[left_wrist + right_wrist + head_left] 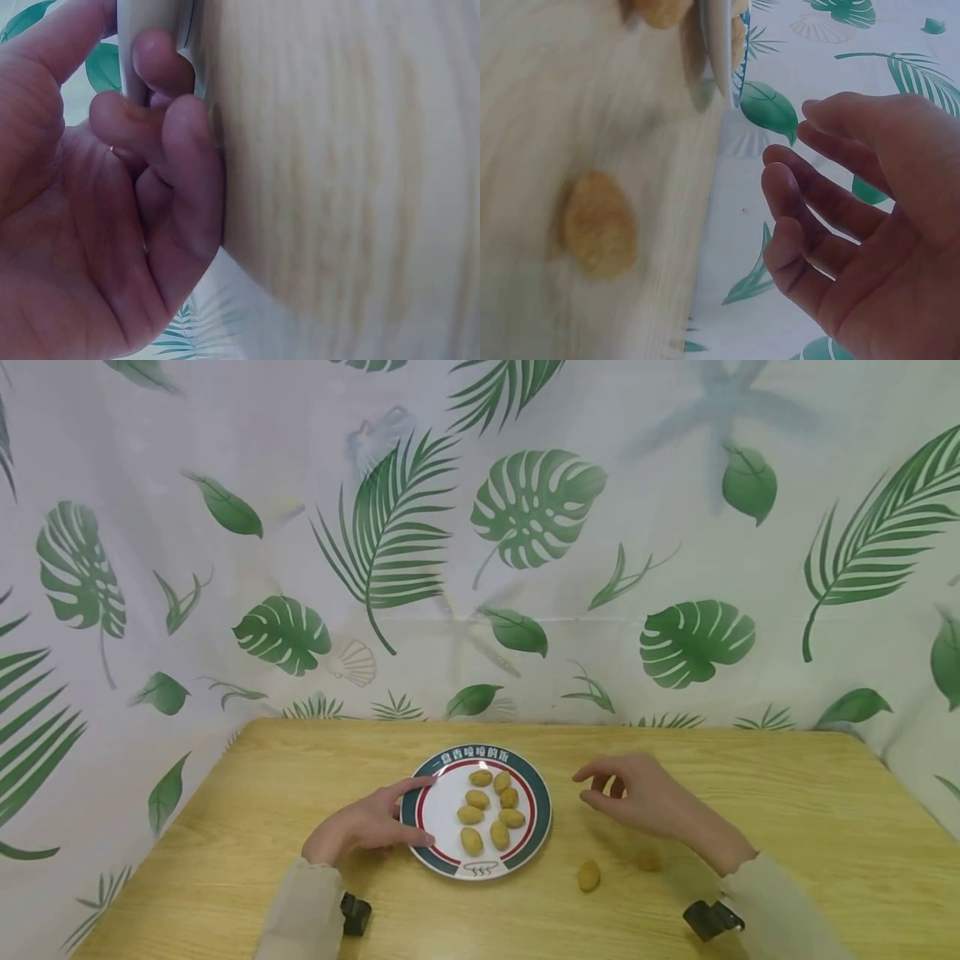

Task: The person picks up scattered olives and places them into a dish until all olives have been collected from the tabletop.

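A round white plate [442, 814] with a dark green rim and a red ring lies on the table, bearing several small yellow oval fruits or potatoes [477, 799]. My left hand [363, 821] grips its left edge, with thumb and index finger reaching over the rim. In the left wrist view, other fingers [191, 150] curl beneath the plate's edge. To the right of the plate my right hand [637, 789] hovers above the table, fingers loosely bent and nothing in them. Below that hand lie two more yellow pieces, one nearer [588, 876] and one blurred [649, 860].
The light wood table [300, 768] ends at a white curtain [420, 685] printed with green leaves, which also hangs at both sides. Black camera mounts [355, 915] sit at both wrists, on pale sleeves [303, 910].
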{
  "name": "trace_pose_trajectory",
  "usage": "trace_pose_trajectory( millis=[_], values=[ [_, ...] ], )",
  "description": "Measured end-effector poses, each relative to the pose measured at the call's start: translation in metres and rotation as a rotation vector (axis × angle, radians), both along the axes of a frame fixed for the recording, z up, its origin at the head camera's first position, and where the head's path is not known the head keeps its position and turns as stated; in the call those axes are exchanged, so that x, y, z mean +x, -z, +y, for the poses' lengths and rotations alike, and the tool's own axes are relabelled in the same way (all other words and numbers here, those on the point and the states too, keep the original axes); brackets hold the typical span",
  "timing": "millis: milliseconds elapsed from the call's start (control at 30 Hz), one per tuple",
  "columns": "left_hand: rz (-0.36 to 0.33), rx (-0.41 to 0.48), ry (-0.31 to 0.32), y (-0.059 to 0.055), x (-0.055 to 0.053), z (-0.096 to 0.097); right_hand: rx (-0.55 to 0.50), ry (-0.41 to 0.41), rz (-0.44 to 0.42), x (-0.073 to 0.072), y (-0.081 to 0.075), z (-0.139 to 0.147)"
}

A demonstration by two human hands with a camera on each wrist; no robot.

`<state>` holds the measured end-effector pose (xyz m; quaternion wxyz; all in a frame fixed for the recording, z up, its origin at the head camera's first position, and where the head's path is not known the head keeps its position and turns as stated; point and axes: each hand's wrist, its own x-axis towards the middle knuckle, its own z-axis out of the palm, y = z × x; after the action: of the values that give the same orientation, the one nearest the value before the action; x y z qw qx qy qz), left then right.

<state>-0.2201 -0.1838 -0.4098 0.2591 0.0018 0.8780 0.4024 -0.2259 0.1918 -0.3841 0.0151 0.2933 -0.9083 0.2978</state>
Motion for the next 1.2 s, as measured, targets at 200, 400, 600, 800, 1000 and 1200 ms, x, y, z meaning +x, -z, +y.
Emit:
trace_pose_trajectory(
  millis=[200,400,600,800,1000,1200],
  values=[
    [-0.016,0.002,-0.009,-0.001,0.0,0.001,0.006,0.003,-0.052,0.011,0.0,0.011],
    [-0.01,0.002,-0.001,-0.002,-0.002,0.001,0.007,0.002,-0.12,0.02,0.004,0.016],
    [-0.013,0.018,0.005,-0.002,-0.002,0.001,-0.015,-0.001,-0.172,0.029,0.01,0.02],
    [-0.019,0.024,0.005,-0.002,-0.001,0.002,-0.008,-0.017,-0.22,0.038,0.019,0.022],
    [-0.013,0.022,0.01,-0.001,0.0,0.001,-0.03,-0.021,-0.308,0.046,0.026,0.022],
    [0.0,0.01,0.018,0.001,0.001,0.0,-0.028,-0.025,-0.311,0.052,0.032,0.021]
  ],
)
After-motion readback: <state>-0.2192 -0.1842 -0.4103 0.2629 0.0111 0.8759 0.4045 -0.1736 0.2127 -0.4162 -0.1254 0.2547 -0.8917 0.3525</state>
